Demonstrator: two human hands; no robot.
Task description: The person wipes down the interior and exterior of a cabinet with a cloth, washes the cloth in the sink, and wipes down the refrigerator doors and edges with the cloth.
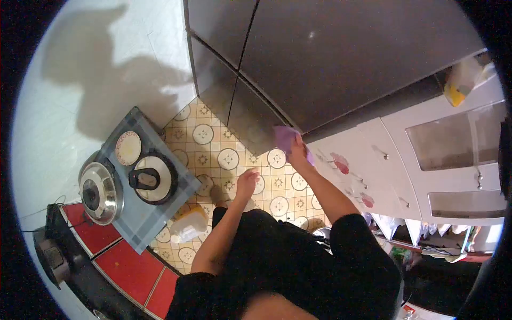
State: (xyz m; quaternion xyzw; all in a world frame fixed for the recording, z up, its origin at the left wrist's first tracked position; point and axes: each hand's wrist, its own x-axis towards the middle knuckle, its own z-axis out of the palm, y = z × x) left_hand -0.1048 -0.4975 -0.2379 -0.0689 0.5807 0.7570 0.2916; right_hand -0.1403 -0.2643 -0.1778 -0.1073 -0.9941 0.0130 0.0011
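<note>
My right hand [297,154] is closed on a purple cloth [286,138]. The cloth lies against the lower edge of the dark grey refrigerator [341,58], near its corner beside the white cabinet. Over the patterned floor hangs my left hand [247,184], with loosely bent fingers and nothing visible in it. It is apart from the refrigerator and the cloth.
At left, a small table with a checked grey cover [141,213] bears a plate [128,148], a lidded pot [101,193] and a round pan [154,180]. A plastic jug [189,225] stands on the floor. White cabinets [384,160] line the right.
</note>
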